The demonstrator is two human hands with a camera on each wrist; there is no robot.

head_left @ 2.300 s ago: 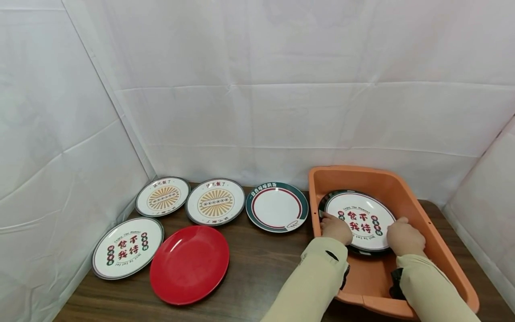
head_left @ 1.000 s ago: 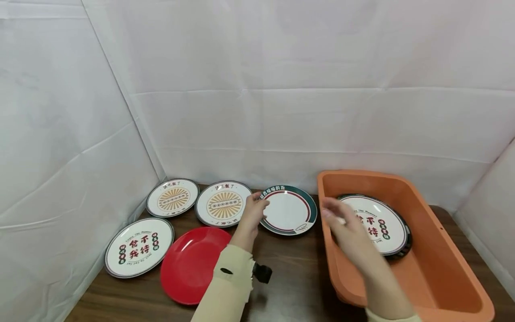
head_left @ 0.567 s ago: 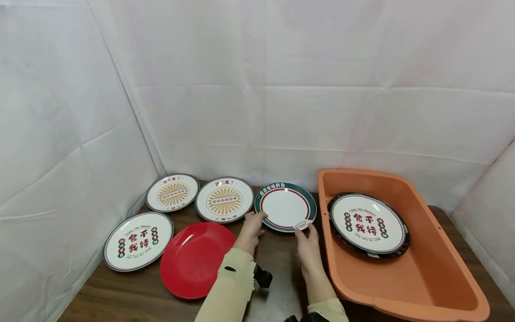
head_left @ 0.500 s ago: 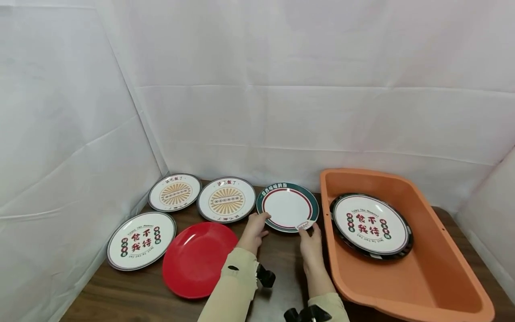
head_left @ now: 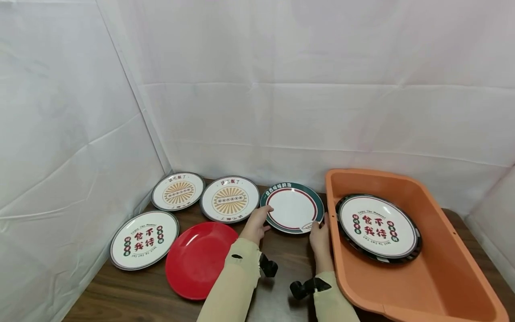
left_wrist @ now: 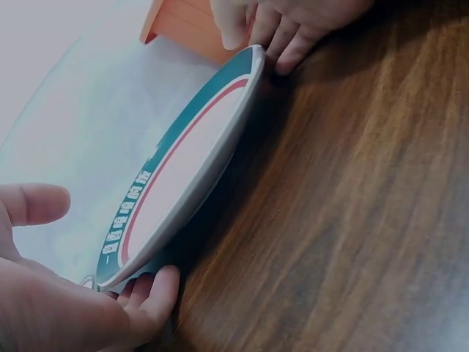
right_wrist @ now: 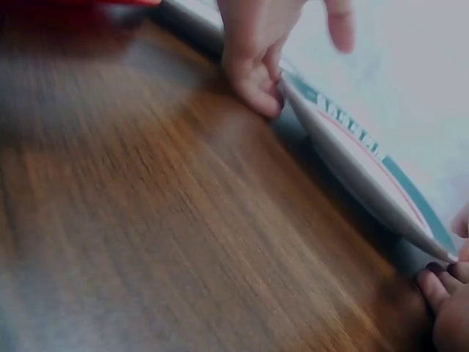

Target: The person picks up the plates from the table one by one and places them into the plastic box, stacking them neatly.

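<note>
A white plate (head_left: 291,208) with a dark green rim and red ring lies at the back of the table, between my hands. My left hand (head_left: 256,225) is at its left rim. In the left wrist view, the left fingertips (left_wrist: 163,290) reach under the rim while the thumb stands raised, apart from the plate. My right hand (head_left: 320,237) is at the plate's right rim, beside the orange tub (head_left: 333,250). Its fingers (left_wrist: 293,51) are low by the plate's edge, the thumb held off above them. The plate's underside shows slightly above the wood in the right wrist view.
In the tub, a white plate with red characters (head_left: 378,246) lies on a dark-rimmed plate (head_left: 417,250). To the left are a red plate (head_left: 201,264), another red-character plate (head_left: 154,257) and two sunburst plates (head_left: 230,214) (head_left: 178,208). White cloth walls (head_left: 306,112) enclose the table.
Both hands have left the plates in the tub and come left to the green-rimmed plate. Most recently the right hand has shifted slightly right along its rim.
</note>
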